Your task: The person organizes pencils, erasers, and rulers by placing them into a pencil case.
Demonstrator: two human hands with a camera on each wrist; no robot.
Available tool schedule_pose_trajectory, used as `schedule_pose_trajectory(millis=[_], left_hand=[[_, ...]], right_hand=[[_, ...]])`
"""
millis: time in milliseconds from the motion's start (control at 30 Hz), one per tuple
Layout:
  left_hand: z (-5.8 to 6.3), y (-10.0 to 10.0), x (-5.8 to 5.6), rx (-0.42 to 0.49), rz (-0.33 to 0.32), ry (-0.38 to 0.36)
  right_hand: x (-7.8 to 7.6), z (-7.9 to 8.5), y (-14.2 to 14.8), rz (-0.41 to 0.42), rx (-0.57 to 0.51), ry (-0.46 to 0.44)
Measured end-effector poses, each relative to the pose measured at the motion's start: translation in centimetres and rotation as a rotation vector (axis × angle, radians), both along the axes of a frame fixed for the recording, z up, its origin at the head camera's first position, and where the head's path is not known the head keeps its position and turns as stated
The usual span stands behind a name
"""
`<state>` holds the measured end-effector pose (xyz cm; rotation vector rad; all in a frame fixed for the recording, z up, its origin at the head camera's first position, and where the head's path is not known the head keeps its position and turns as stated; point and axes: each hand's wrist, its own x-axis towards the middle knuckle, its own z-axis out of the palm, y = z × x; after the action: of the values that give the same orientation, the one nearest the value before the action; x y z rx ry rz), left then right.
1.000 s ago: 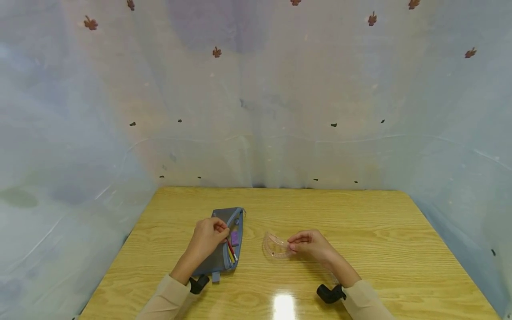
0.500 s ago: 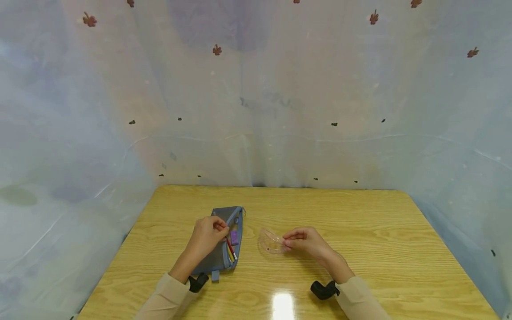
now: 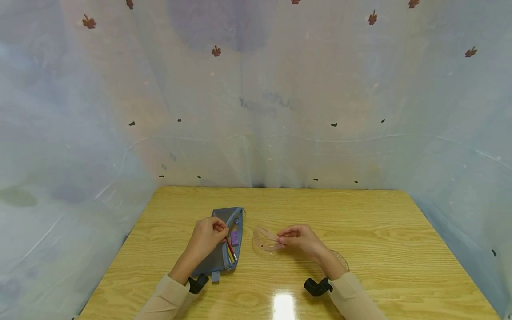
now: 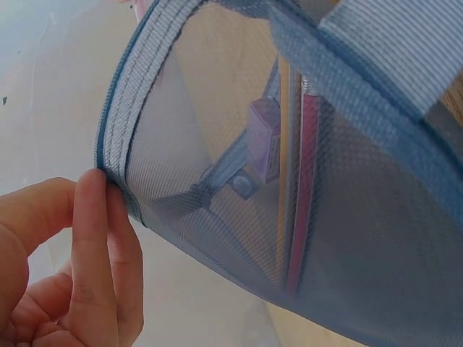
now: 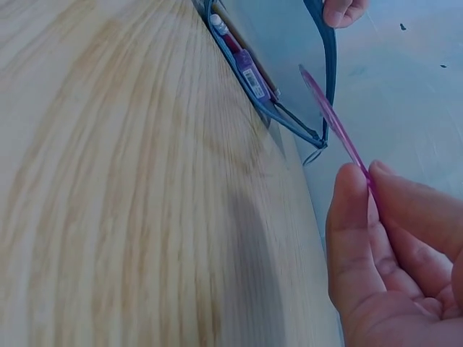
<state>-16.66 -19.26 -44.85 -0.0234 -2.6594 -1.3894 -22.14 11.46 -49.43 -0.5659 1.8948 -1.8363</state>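
A blue mesh pencil case [image 3: 212, 262] lies on the left half of the table, its zip side unzipped. My left hand [image 3: 209, 233] pinches the zip edge and lifts it; in the left wrist view the fingertips grip the blue trim [image 4: 116, 137]. Inside sit a purple eraser [image 3: 234, 238], a red pencil [image 3: 230, 247], a yellow pencil [image 4: 283, 173] and a small bluish piece [image 4: 244, 186]. My right hand [image 3: 303, 242] pinches a clear, pinkish protractor [image 3: 262, 246] between thumb and fingers, right of the case opening. Edge-on, the protractor [image 5: 338, 130] points toward the opening.
Another clear curved piece [image 3: 342, 261] with markings lies on the table, partly hidden under my right forearm. The wooden table [image 3: 400, 249] ends at a pale patterned curtain [image 3: 280, 155] behind. A blue fabric tab [image 3: 215, 276] sticks out from the case's near end.
My right hand has moved left and slightly away from me with the protractor, closer to the pencil case. The curved piece under the right forearm shows more. My left hand has stayed in place.
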Motion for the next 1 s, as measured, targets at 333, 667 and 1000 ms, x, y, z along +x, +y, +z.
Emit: schedule_pose_trajectory(millis=[333, 667, 1000], left_hand=[[0.0, -0.1, 0.0, 0.0, 0.002, 0.006], [0.0, -0.1, 0.2, -0.01, -0.001, -0.015], [0.0, -0.2, 0.1, 0.003, 0.005, -0.012]], right_hand=[[-0.5, -0.2, -0.9, 0.02, -0.065, -0.031], [-0.7, -0.2, -2.2, -0.009, -0.042, -0.063], [-1.2, 0.2, -3.7, 0.013, -0.058, -0.06]])
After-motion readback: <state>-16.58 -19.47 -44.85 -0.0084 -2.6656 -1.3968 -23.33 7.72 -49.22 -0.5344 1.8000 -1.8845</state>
